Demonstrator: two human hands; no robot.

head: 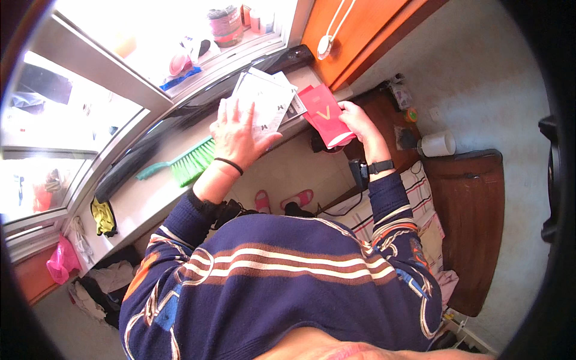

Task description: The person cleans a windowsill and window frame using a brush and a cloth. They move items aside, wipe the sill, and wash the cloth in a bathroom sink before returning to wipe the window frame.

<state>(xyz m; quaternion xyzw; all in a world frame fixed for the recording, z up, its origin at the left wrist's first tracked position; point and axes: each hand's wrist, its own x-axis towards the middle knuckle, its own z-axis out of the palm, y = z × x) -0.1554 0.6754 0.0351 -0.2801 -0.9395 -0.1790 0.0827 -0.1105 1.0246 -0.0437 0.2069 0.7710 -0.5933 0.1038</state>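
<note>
My left hand (236, 135) lies spread, palm down, on the lower left part of a stack of white printed papers (265, 101) on the window sill. Between the finger and thumb of my right hand (357, 119) are red paper folders (325, 117), the top one bearing a gold V shape. The folders overlap the right side of the stack, where a dark printed card (296, 108) shows. Left of my left wrist, a green bench brush (193, 163) rests on the sill, its bristles partly behind the wrist.
A long black object (198, 99) runs along the window frame (112, 58). A yellow and black cloth (103, 217) lies on the sill (148, 198). An orange wooden door (360, 27) with a hanging cord pull (325, 47) stands at upper right. A bed with a brown headboard (463, 225) is at right.
</note>
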